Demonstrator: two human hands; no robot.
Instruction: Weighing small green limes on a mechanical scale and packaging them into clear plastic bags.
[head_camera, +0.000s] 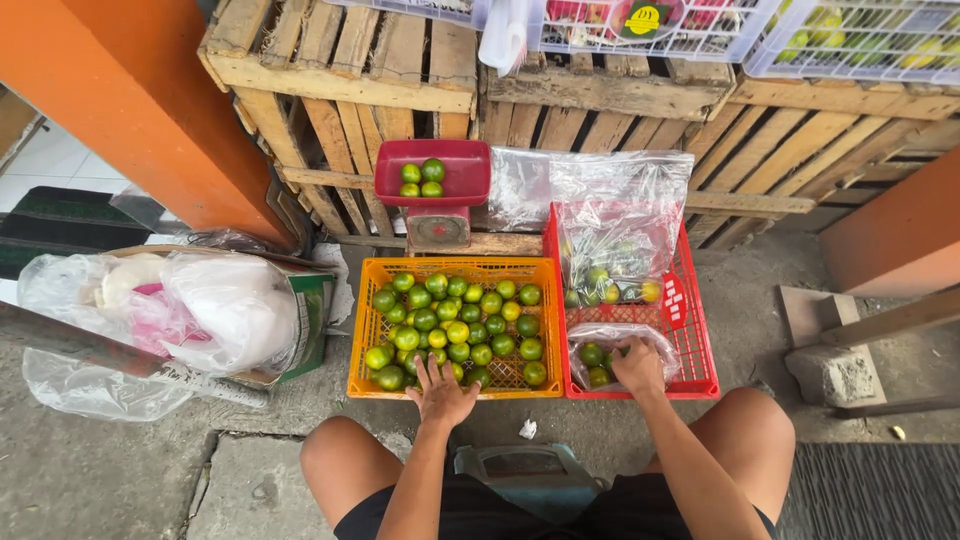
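Bare knees and dark shorts are seen nearest the camera, with a grey stool between them; the left hand (441, 393) is laid flat, fingers spread and gripping nothing, on the near edge of the orange crate (358, 340), touching the nearest green limes (455, 325); the right hand (638, 365) is closed on the mouth of a small clear bag of limes (598, 353) lying in the near end of the red crate (700, 360); a larger clear bag (612, 250) is propped at that crate's far end; a red scale pan (455, 165) holding three limes is set beyond the orange crate; wooden pallets (600, 110) are stacked behind; white plastic bags (190, 305) are heaped to the left.
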